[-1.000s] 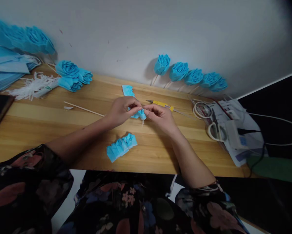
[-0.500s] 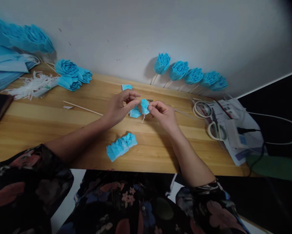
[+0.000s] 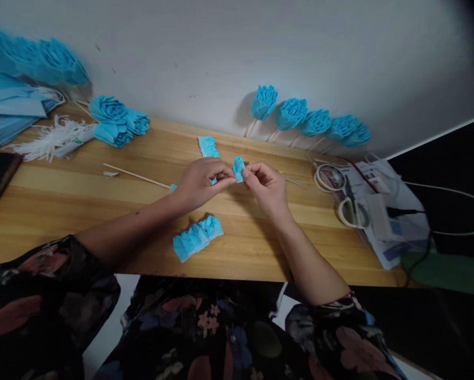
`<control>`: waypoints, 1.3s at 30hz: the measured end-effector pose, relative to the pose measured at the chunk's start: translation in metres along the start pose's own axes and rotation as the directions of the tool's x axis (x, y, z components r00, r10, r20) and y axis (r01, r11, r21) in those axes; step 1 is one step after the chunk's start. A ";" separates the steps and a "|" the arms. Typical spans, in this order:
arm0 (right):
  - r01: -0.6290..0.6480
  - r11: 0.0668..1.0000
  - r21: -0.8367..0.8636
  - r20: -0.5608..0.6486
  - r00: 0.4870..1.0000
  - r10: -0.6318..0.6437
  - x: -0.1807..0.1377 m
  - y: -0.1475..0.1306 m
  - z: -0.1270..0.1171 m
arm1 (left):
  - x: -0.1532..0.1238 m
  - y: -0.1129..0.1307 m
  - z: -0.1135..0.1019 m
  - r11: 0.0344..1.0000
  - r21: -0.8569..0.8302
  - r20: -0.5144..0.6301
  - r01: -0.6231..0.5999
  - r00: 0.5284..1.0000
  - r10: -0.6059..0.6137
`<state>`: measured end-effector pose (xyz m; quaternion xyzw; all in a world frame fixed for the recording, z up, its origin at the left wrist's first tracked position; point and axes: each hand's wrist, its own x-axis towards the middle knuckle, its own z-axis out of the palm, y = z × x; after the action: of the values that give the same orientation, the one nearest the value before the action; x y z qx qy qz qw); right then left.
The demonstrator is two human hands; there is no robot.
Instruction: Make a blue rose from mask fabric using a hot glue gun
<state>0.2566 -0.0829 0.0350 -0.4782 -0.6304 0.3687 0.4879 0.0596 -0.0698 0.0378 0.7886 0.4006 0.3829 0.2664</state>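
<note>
the right hand (image 3: 271,190) pinches a small blue bud (image 3: 238,167) with its thumb and fingers. the bud is between the two hands, over the middle of the worktop (image 3: 261,248). the left hand (image 3: 199,182) has its thumb and fingers bent close by the bud, but i can't tell if they grip it. a folded blue strip (image 3: 198,238) lies nearer the person. a thin stick (image 3: 136,176) lies off to the left.

Table (image 3: 253,248), smooth grained wood, faintly glossy; rolled blue piece (image 3: 238,169) and pleated strip (image 3: 197,239), matt, cloth-like; stick (image 3: 136,176), bare wood.
</note>
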 end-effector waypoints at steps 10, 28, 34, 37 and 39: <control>0.028 0.999 0.017 0.013 1.000 -0.029 -0.004 0.001 0.005 | -0.001 0.001 0.005 0.989 -0.090 -0.028 0.119 0.992 -0.121; 0.022 0.997 0.068 -0.028 0.999 -0.020 0.004 0.003 -0.006 | 0.001 -0.004 -0.001 0.938 -0.292 -0.032 0.184 0.979 -0.202; -0.029 0.983 0.183 -0.035 0.999 0.036 0.007 0.006 -0.007 | 0.001 -0.009 0.001 0.891 -0.407 -0.025 0.201 0.973 -0.231; -0.064 0.971 0.229 -0.016 0.997 0.069 0.008 0.008 -0.007 | 0.001 -0.011 0.001 0.874 -0.442 -0.016 0.202 0.972 -0.233; -0.080 0.968 0.238 -0.001 0.997 0.083 0.008 0.009 -0.007 | 0.001 -0.011 0.001 0.863 -0.464 -0.016 0.201 0.972 -0.235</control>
<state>0.2648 -0.0729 0.0303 -0.4438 -0.5589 0.4585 0.5295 0.0557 -0.0625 0.0297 0.6385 0.3947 0.4621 0.4722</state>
